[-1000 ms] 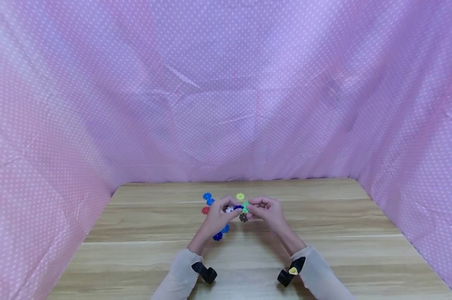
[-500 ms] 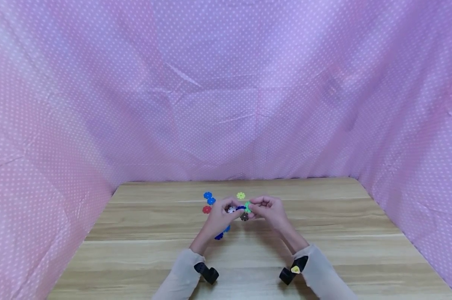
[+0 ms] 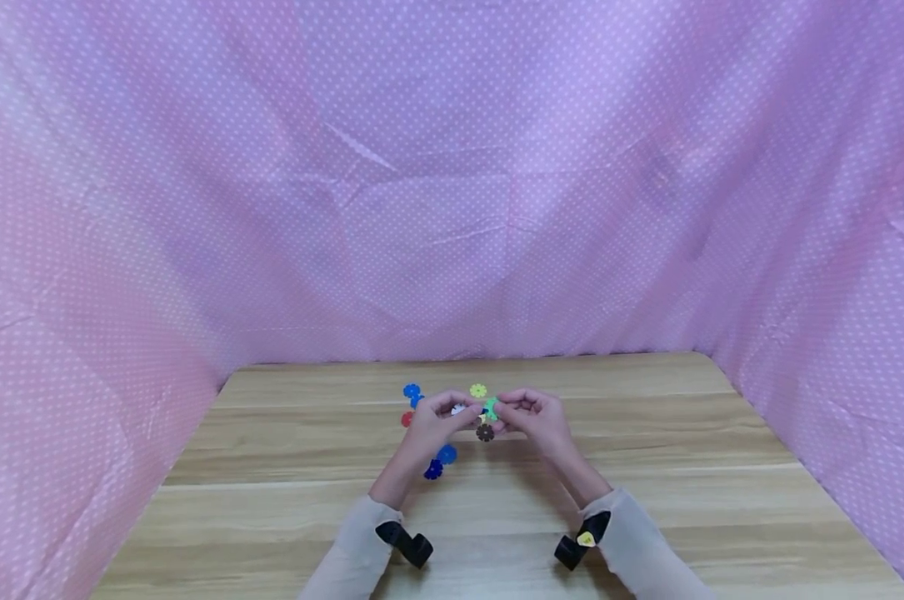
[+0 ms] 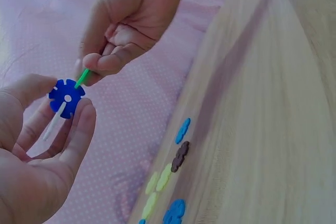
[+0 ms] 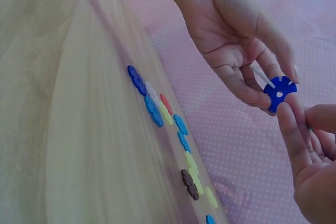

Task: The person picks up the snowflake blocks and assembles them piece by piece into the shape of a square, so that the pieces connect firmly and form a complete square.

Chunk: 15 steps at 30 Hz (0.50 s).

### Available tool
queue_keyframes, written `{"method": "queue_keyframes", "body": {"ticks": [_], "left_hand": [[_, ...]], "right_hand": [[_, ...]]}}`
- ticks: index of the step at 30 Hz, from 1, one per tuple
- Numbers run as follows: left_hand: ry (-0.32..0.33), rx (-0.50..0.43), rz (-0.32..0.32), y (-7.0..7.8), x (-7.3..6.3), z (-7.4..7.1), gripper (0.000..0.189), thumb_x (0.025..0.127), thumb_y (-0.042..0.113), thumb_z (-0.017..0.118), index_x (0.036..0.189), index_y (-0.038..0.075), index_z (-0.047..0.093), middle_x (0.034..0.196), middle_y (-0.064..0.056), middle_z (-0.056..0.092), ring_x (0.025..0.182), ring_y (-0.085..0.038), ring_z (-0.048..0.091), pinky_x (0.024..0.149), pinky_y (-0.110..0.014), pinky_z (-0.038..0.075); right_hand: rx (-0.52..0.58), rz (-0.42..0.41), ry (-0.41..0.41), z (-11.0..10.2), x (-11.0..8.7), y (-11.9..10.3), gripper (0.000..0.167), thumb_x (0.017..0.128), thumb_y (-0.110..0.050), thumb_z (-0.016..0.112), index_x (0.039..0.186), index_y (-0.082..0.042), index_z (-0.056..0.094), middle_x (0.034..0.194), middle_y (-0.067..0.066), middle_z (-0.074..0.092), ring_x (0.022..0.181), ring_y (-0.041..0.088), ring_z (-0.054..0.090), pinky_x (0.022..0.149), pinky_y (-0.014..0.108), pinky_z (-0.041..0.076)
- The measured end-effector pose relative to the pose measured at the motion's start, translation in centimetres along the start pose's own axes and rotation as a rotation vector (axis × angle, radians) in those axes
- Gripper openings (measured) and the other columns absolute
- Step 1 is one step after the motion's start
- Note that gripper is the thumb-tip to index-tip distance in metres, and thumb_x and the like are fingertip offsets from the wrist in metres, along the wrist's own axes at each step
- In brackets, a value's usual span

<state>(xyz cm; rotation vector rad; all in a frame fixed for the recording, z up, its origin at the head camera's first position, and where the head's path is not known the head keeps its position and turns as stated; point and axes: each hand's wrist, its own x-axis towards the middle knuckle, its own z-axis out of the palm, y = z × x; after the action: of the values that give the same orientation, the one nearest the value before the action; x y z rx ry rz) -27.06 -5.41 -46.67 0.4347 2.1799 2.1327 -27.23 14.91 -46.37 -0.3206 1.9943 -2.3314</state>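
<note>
Green piece (image 3: 491,408) slightly higher, yellow label (image 3: 586,539) illegible

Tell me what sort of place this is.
Likely a screened-off tabletop spot for craft or play, though the room beyond is hidden: pink dotted cloth hangs behind and beside a wooden table, and colourful flower-shaped pieces lie on it.

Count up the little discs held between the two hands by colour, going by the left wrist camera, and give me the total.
Dark blue disc: 1
White disc: 1, seen edge-on
Green disc: 1, seen edge-on
Total: 3
</note>
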Motion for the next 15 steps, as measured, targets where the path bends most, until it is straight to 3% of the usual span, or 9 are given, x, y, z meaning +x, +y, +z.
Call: {"method": "queue_keyframes", "body": {"ticks": [5, 15], "left_hand": [[-0.022, -0.057, -0.064, 0.17, -0.07, -0.26, 0.029, 0.097, 0.023, 0.072, 0.113, -0.002, 0.07, 0.104, -0.001, 0.07, 0.094, -0.011, 0.071, 0.09, -0.028, 0.06], [-0.018, -0.143, -0.038, 0.51, -0.52, -0.09, 0.027, 0.097, 0.015, 0.071, 0.11, -0.009, 0.068, 0.099, 0.0, 0.07, 0.093, -0.013, 0.072, 0.089, -0.029, 0.06]], "right_hand": [[0.017, -0.055, -0.013, 0.17, -0.16, 0.0, 0.034, 0.092, 0.002, 0.071, 0.117, 0.021, 0.057, 0.082, -0.001, 0.074, 0.067, 0.011, 0.072, 0.072, 0.03, 0.063], [0.045, -0.172, -0.072, 0.26, -0.53, -0.07, 0.035, 0.091, 0.007, 0.068, 0.114, 0.028, 0.052, 0.082, -0.002, 0.074, 0.067, 0.01, 0.072, 0.07, 0.027, 0.063]]}}
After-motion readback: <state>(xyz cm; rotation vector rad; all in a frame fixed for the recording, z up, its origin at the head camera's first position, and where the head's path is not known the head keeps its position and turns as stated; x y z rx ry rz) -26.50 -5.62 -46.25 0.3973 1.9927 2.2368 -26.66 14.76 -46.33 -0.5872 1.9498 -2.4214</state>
